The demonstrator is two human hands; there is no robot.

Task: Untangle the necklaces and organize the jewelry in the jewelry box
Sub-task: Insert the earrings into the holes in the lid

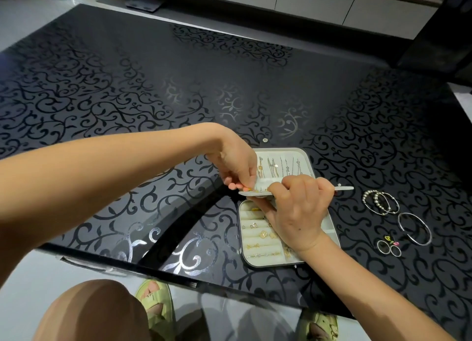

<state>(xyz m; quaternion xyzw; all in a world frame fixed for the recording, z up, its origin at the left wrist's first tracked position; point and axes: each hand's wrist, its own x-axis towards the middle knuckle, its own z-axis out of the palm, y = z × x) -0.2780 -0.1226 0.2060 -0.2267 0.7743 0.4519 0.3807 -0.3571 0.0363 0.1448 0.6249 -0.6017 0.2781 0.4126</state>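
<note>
Grey jewelry box flap (343,188) held between left hand (236,162) and right hand (298,208).

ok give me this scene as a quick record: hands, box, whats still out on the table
left hand: pinches the left end of the divider flap
right hand: grips the flap's middle
jewelry box: open, on the black table
lid: necklaces hung in a row
lower tray: gold pieces set in the ring rolls
outside box, to its right: beaded bracelets, bangle, small rings
</note>
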